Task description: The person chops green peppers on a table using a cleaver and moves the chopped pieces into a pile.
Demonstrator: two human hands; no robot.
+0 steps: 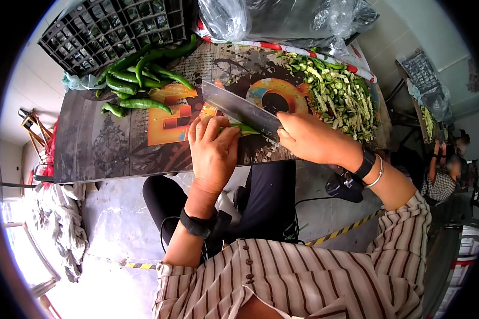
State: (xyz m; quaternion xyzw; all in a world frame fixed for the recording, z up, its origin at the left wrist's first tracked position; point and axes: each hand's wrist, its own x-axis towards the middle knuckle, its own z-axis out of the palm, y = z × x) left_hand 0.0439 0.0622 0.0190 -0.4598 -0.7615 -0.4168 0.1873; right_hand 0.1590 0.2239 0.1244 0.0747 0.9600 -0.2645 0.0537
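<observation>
My right hand (pixel 308 135) is wrapped round the handle end of a cleaver (pixel 239 109), its broad blade slanting up to the left over the table. Just below the blade, my left hand (pixel 214 142) presses a green chili pepper (pixel 244 128) onto the tabletop, fingers curled close to the cutting edge. The handle is hidden in my right fist. A pile of whole green chilies (pixel 138 80) lies to the left. Over on the right spreads a heap of sliced chilies (pixel 340 95), with pale seeds and flesh showing.
A black plastic crate (pixel 114 34) stands behind the whole chilies. Clear plastic bags (pixel 298 21) lie along the back edge on a red-and-white sheet. The patterned table (pixel 96 143) ends just before my lap. A person (pixel 444 178) sits at another table far right.
</observation>
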